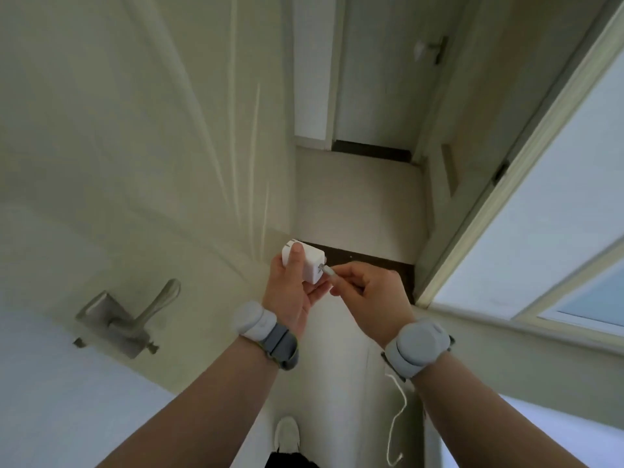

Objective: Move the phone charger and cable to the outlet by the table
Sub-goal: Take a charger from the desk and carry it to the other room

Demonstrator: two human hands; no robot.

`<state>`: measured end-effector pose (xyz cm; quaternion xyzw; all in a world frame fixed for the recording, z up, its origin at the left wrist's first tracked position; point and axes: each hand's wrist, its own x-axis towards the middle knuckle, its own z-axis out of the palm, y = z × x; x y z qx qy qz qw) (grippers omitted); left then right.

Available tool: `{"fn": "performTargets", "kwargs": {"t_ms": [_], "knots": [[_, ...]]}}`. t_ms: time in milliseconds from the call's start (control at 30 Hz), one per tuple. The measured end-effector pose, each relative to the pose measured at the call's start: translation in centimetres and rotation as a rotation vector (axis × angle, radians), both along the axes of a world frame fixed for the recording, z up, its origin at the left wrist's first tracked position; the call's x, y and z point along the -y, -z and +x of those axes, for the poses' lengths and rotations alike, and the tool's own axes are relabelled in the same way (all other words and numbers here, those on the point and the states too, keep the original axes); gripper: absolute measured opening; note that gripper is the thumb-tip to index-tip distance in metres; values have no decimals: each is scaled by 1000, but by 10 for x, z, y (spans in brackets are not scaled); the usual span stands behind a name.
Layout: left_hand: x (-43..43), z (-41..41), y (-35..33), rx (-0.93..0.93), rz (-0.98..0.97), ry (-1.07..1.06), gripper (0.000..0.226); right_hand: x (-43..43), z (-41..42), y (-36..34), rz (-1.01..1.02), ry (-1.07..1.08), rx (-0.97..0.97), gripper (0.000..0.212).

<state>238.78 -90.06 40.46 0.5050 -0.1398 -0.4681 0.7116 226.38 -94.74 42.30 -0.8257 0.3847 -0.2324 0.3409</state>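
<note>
While my left hand (290, 292) wraps the white charger (304, 265) — thumb pressed across its top face, fingers cupped underneath — my right hand (368, 292) pinches the plug end of the cable (398, 413) between thumb and fingertips, right at the charger's port. I can't tell whether the plug is seated, going in or coming out; it touches the charger's face at the socket. The rest of the cable drops from under my right wrist and hangs loose toward the floor (358, 197), its free end dangling low beside my shoe (287, 434).

I judge this step to be handling the plug at the port while carrying both pieces. To do it well I'd keep the charger steady in the left palm, hold the plug by its stiff collar and not by the cord, and move it straight along the port's line with no twisting. I'd also gather the hanging slack before walking, since it could snag on the door handle (135, 315) at my left or get stepped on.

No outlet or table is in view — only a narrow hallway between doors. No boxes, bins or other containers appear.
</note>
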Motion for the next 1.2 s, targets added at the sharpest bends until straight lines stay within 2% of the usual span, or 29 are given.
{"fn": "performTargets", "kwargs": {"t_ms": [233,567,767,1033,1200], "knots": [[130,66,-10,20,-24,91,39,119,60,-11,-135,80,-10,20],[283,101,0,13,-14,138,36,265,90,-3,-97,66,88,17],[401,101,-7,27,-51,134,18,389,93,-8,-122,49,84,16],[522,105,-17,23,-74,71,41,523,104,-23,-130,-46,53,16],[584,111,-12,-196,-227,136,46,586,120,-19,13,-9,186,12]]}}
